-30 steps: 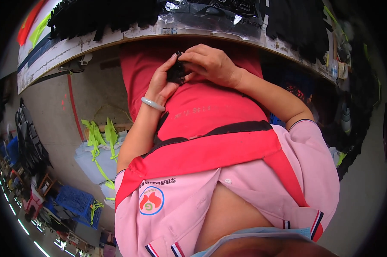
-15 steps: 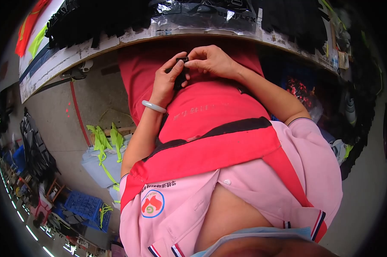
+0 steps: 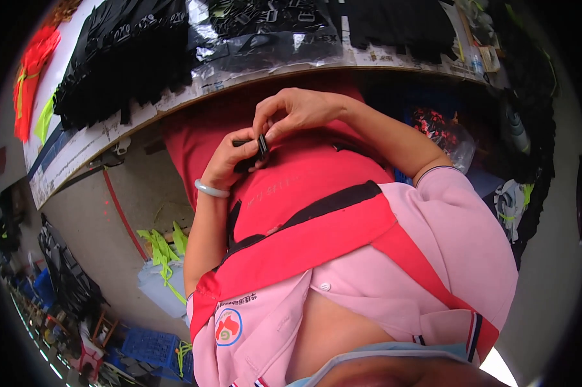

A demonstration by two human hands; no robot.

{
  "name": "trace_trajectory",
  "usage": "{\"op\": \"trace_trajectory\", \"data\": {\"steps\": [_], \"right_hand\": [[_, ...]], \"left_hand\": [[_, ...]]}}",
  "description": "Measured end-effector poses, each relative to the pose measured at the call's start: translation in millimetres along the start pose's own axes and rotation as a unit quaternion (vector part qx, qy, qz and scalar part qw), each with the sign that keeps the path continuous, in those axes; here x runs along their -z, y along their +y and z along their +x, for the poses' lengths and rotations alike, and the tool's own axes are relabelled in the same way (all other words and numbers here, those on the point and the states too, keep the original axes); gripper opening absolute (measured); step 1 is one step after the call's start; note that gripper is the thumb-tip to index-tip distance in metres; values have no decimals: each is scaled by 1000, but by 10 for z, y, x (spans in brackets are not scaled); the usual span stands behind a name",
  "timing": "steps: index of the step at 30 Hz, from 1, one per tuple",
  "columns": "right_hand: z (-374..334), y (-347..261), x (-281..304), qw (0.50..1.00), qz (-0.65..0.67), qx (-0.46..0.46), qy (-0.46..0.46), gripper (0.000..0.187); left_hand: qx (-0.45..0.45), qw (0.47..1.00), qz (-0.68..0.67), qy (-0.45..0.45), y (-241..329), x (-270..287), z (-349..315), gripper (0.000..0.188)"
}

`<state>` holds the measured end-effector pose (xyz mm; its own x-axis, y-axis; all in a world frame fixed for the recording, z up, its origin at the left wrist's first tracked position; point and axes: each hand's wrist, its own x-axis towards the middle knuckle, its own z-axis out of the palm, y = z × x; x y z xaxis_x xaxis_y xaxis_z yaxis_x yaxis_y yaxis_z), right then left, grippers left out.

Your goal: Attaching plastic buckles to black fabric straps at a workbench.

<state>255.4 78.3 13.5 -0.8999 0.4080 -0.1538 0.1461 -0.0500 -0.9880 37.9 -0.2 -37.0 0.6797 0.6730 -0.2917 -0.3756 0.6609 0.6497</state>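
Observation:
In my left hand (image 3: 229, 158), below a pale bangle, sits a small black buckle (image 3: 263, 148) with dark strap-like material against the palm. The thumb and fingers are closed around it. My right hand (image 3: 297, 111) meets it from the other side, thumb and forefinger pinched at the buckle's upper edge. Whatever lies between those right fingertips is too small to make out. Both hands are over the red apron (image 3: 291, 174) on my lap, just this side of the table edge.
Across the white worktable (image 3: 155, 109) lie black straps with buckles (image 3: 126, 58), a clear plastic bag (image 3: 265, 55) of black buckles and more black strips (image 3: 400, 29). Red cloth (image 3: 29, 84) hangs at the far left. A blue crate (image 3: 149, 348) stands on the floor lower left.
Both hands have come slightly nearer and to the left in view, and the buckle is now tilted upright. More of the tabletop shows as the view shifts.

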Motion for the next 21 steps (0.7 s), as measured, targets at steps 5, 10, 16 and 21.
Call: {"op": "trace_trajectory", "data": {"steps": [5,10,16,21], "right_hand": [[-353,-222,203,965,-134,23,222,14],[-814,-214,859,757,-369,14,538,11],[-1050,301,827,742,-555,-119,356,37],[-1153,434,620,737,-535,-53,411,32]], "left_hand": [[-3,999,-42,2,42,-95,35,24],[-16,986,-161,45,-79,-25,84,20],[-8,961,-258,103,-66,-2,189,16],[8,982,-155,107,-39,-78,226,15]]}}
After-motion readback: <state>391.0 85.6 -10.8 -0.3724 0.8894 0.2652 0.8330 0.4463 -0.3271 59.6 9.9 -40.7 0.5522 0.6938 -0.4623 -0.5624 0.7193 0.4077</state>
